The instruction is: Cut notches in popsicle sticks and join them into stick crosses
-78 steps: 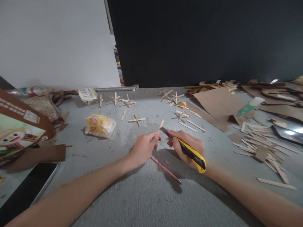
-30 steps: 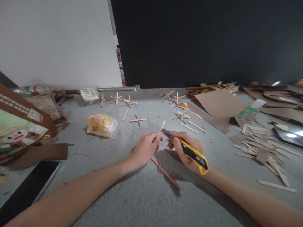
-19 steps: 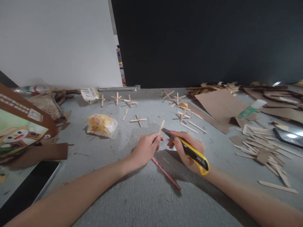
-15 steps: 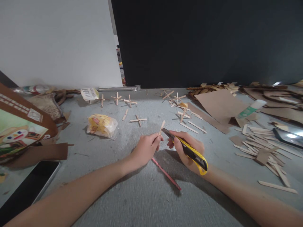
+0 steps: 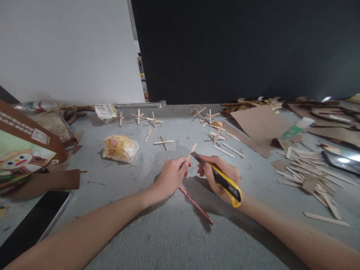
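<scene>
My left hand (image 5: pixel 172 176) pinches a short wooden craft stick (image 5: pixel 192 150), whose upper end points up and away from the fingers. In my right hand (image 5: pixel 222 172) is a yellow and black utility knife (image 5: pixel 225 179), its blade tip close to the stick; whether it touches I cannot tell. A red pencil (image 5: pixel 197 205) lies slanted on the table just below the left hand. Beyond the hands a crossed pair of sticks (image 5: pixel 163 142) and a single short stick (image 5: pixel 148 135) rest on the grey tabletop (image 5: pixel 157 240).
Several stick crosses (image 5: pixel 138 116) stand along the back. A yellow printed plastic packet (image 5: pixel 120 149) and a black phone (image 5: pixel 36 221) are at left. To the right lie a loose pile of craft sticks (image 5: pixel 317 176), brown cardboard (image 5: pixel 258 125) and a glue stick (image 5: pixel 298 128).
The right hand and knife have shifted slightly left, with the blade staying close to the stick. The left hand keeps its pinch. The whole view has moved a little.
</scene>
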Demonstrator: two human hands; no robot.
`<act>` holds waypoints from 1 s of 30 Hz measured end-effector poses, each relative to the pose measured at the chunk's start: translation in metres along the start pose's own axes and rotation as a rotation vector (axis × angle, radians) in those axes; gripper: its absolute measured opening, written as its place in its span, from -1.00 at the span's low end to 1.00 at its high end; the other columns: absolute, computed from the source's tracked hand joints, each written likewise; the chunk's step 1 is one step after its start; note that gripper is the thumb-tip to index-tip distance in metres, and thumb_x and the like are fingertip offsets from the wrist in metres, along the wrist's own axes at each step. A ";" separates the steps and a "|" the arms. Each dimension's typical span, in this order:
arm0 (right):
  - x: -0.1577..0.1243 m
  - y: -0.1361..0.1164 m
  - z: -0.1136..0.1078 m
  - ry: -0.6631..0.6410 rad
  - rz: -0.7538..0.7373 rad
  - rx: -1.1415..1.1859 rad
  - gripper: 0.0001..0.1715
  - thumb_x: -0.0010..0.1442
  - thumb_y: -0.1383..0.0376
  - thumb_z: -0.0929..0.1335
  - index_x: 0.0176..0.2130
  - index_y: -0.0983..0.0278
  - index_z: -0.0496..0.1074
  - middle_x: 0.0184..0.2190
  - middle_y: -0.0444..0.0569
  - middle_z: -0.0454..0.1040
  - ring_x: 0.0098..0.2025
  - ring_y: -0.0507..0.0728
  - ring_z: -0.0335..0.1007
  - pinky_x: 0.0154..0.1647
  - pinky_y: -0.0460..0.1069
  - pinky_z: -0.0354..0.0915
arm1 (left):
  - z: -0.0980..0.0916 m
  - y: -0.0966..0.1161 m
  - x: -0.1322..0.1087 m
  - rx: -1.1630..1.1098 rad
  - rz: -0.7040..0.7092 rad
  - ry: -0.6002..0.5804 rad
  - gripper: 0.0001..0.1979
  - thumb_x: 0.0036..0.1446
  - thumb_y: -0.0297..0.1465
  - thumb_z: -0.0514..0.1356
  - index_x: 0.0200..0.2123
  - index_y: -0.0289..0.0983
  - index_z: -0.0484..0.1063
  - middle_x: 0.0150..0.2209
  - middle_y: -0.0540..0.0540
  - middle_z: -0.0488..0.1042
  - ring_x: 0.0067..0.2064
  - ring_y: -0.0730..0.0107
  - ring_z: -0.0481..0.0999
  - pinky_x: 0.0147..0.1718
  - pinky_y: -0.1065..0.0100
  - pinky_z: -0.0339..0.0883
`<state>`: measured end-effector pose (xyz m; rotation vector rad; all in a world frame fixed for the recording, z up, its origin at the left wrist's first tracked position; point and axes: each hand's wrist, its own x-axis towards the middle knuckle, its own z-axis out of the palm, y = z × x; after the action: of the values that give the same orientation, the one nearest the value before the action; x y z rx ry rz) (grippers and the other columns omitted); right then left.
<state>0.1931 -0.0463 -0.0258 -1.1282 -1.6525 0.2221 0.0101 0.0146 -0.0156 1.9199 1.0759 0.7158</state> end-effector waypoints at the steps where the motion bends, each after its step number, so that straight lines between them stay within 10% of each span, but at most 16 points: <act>1: 0.000 0.000 0.000 0.000 0.007 0.004 -0.78 0.45 0.26 0.31 0.01 0.22 0.51 -0.40 -0.11 0.67 -0.44 0.04 0.65 -0.37 -0.09 0.53 | 0.000 0.000 0.000 0.001 0.003 -0.003 -0.68 0.42 -0.29 0.02 -0.38 -0.23 0.42 -0.55 0.04 0.44 -0.50 0.40 0.36 -0.39 0.37 0.17; 30: 0.000 -0.009 0.008 0.022 0.159 0.116 -0.78 0.46 0.16 0.32 -0.06 0.21 0.51 -0.46 -0.10 0.64 -0.47 0.06 0.63 -0.43 -0.09 0.51 | 0.003 0.000 0.000 -0.052 -0.034 0.026 -0.68 0.40 -0.31 0.04 -0.42 -0.23 0.42 -0.56 0.04 0.41 -0.52 0.40 0.35 -0.43 0.38 0.15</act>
<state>0.1815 -0.0484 -0.0234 -1.1699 -1.5115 0.4010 0.0124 0.0140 -0.0171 1.8488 1.0931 0.7450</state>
